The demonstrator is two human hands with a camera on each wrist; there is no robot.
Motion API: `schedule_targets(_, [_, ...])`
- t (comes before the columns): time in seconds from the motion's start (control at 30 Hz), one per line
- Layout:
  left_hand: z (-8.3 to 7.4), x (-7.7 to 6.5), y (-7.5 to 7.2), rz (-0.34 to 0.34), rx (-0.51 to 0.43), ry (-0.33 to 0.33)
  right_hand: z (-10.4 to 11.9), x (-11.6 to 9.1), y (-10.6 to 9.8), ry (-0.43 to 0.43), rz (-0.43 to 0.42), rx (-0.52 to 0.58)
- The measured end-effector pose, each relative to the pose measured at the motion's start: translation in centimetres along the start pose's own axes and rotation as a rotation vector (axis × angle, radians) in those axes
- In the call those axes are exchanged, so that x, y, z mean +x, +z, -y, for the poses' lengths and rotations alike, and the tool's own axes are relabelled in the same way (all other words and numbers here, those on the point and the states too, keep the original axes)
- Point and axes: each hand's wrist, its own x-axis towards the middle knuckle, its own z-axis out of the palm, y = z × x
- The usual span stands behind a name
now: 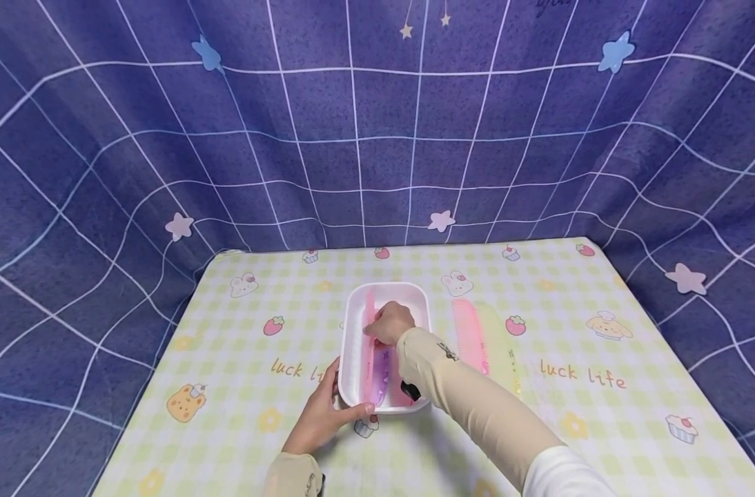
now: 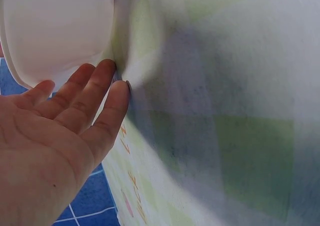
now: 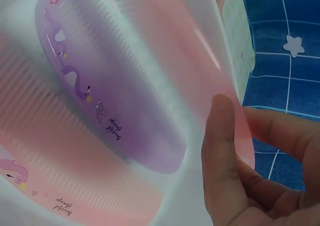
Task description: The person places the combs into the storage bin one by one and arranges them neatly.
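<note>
A white plastic tray (image 1: 421,297) sits on the table with combs inside. Near its left wall, my right hand (image 1: 391,324) pinches a translucent pink comb (image 3: 185,50) between thumb and fingers; that comb stands on edge. Beside it lies a purple comb (image 3: 135,100) with flamingo prints, and past that another pink comb (image 3: 75,156), partly covered by my right arm in the head view. My left hand (image 1: 324,414) holds the tray's near left corner, thumb at the front rim and fingers (image 2: 102,80) along the outer left wall.
To the right of the tray, a pink comb (image 1: 472,335) and a pale yellow-green comb (image 1: 502,345) lie side by side on the table, partly behind my right forearm. A checked cloth (image 1: 228,345) covers the table. A blue grid curtain (image 1: 384,159) hangs behind it.
</note>
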Motion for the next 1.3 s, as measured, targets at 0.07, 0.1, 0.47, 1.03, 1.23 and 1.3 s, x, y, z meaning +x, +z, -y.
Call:
schedule_targets(0.07, [0.0,0.0,0.0,-0.002,0.002,-0.003,-0.1,0.1,0.1,-0.005,0.008,-0.03])
schedule_targets(0.1, [0.0,0.0,0.0,-0.003,0.003,-0.004,-0.1,0.1,0.1,-0.007,0.012,-0.048])
schedule_targets(0.47, [0.4,-0.1,0.2,-0.004,-0.005,0.011,-0.5,-0.1,0.2,-0.054,0.083,-0.139])
schedule_targets(1.03, [0.2,0.0,0.2,-0.007,-0.009,-0.004,-0.7,0.0,-0.3,-0.066,0.136,-0.335])
schedule_targets(1.23, [0.1,0.0,0.2,-0.013,0.001,-0.009,-0.4,-0.2,-1.0,-0.069,0.136,-0.261])
schedule_targets(1.3, [0.0,0.0,0.2,-0.012,0.004,-0.011,-0.2,-0.5,-1.5,-0.08,0.141,-0.216])
